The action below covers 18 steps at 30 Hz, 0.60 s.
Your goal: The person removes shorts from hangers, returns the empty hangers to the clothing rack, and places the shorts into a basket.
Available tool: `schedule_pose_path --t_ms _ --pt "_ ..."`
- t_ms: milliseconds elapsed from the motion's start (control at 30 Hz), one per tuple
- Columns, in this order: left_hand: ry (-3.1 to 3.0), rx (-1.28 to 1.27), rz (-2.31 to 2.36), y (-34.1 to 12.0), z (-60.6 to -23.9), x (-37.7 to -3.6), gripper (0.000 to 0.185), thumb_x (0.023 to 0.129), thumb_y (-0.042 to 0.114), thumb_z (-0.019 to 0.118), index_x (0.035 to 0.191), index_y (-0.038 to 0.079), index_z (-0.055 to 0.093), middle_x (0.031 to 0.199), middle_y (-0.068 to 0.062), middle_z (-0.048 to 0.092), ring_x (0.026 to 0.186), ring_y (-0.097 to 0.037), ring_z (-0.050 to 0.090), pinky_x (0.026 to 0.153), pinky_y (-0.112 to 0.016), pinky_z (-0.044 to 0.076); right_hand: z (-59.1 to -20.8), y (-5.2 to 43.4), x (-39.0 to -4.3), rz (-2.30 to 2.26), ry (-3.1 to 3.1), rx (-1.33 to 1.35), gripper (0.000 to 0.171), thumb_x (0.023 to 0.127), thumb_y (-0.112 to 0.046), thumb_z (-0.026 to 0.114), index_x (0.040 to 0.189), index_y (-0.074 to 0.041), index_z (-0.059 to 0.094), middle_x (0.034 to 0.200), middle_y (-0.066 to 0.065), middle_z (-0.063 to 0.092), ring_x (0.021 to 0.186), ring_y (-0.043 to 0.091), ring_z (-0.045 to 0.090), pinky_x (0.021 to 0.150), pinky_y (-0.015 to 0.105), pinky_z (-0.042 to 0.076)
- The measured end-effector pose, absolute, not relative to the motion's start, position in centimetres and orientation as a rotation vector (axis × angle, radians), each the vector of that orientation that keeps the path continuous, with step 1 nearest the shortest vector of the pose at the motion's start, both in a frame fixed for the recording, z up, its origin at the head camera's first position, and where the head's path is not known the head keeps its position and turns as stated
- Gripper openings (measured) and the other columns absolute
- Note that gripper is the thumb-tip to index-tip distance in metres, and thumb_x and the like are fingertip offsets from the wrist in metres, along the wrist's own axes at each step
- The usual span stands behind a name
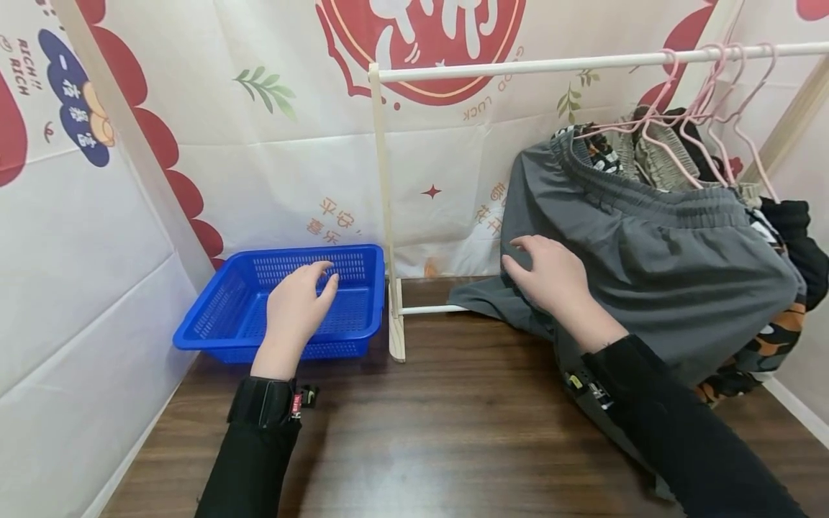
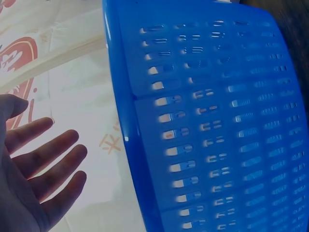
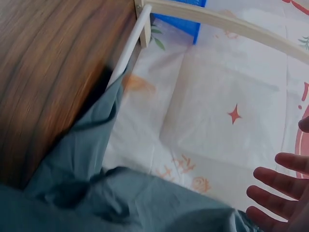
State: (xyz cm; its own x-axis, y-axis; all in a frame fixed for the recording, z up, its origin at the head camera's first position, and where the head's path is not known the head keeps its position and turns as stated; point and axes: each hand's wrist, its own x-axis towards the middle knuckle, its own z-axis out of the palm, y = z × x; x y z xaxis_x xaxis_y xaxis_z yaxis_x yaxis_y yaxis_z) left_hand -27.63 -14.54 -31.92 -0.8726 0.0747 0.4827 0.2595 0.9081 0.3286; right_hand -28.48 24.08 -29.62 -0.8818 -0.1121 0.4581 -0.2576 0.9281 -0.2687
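My left hand point(image 1: 296, 306) hovers over the blue plastic basket point(image 1: 278, 348), its fingers loosely bent around nothing. In the left wrist view the fingers point(image 2: 53, 159) spread apart beside the basket's slotted wall point(image 2: 207, 121). My right hand point(image 1: 550, 277) is in front of grey trousers point(image 1: 673, 266) that hang from a pink hanger point(image 1: 660, 119); its fingers are relaxed and hold nothing. The right wrist view has these fingers point(image 3: 277, 179) above the grey cloth point(image 3: 145, 198); whether they touch it I cannot tell.
A wooden rack with a white top rail point(image 1: 518, 68) carries several pink hangers at the right. Behind the grey trousers hang patterned trousers point(image 1: 773, 338) and black clothing point(image 1: 793, 230). The rack's left post point(image 1: 385, 194) stands between basket and trousers on the wood-patterned surface point(image 1: 414, 432).
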Motion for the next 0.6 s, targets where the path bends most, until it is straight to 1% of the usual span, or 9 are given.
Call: schedule_pose_path --t_ms 100,200,400,500,600 --pt "-2.575 -0.253 -0.531 -14.4 -32.0 -27.3 0.041 0.1 0.039 0.052 0.132 0.014 0.06 0.116 -0.009 0.067 0.098 -0.027 0.064 0.073 -0.044 0.052 -29.4 25.0 -28.0 0.438 -2.634 0.266 0.043 0.098 -0.039 0.054 0.126 -0.008 0.061 0.121 0.015 0.061 0.106 0.036 0.058 0.081 0.053 0.046" --pt "-2.549 -0.271 -0.532 -14.2 -32.1 -27.0 0.04 0.1 0.038 0.052 0.13 0.013 0.061 0.114 -0.009 0.068 0.094 -0.027 0.065 0.07 -0.043 0.052 -29.1 25.9 -27.4 0.421 -2.621 0.272 0.043 0.098 -0.039 0.055 0.125 -0.007 0.062 0.12 0.016 0.062 0.106 0.037 0.056 0.081 0.055 0.045" --pt "-2.507 -0.289 -0.558 -13.8 -32.2 -26.2 0.038 0.099 0.037 0.054 0.126 0.012 0.064 0.11 -0.008 0.069 0.095 -0.027 0.066 0.072 -0.044 0.053 -28.3 27.2 -26.4 0.357 -2.579 0.287 0.044 0.098 -0.04 0.053 0.124 -0.005 0.063 0.12 0.019 0.062 0.112 0.04 0.052 0.086 0.059 0.041" --pt "-2.511 -0.294 -0.573 -13.7 -32.2 -25.9 0.037 0.099 0.035 0.054 0.126 0.012 0.064 0.11 -0.009 0.069 0.096 -0.027 0.065 0.073 -0.044 0.053 -27.9 27.7 -26.0 0.305 -2.529 0.292 0.041 0.097 -0.037 0.056 0.121 -0.005 0.065 0.119 0.02 0.063 0.114 0.041 0.049 0.091 0.06 0.036" --pt "-2.52 -0.292 -0.585 -13.6 -32.1 -25.5 0.037 0.099 0.035 0.054 0.126 0.012 0.064 0.111 -0.009 0.069 0.096 -0.027 0.066 0.073 -0.044 0.053 -27.8 28.1 -25.5 0.266 -2.446 0.306 0.035 0.094 -0.033 0.061 0.115 -0.005 0.067 0.115 0.02 0.064 0.113 0.041 0.049 0.092 0.061 0.033"
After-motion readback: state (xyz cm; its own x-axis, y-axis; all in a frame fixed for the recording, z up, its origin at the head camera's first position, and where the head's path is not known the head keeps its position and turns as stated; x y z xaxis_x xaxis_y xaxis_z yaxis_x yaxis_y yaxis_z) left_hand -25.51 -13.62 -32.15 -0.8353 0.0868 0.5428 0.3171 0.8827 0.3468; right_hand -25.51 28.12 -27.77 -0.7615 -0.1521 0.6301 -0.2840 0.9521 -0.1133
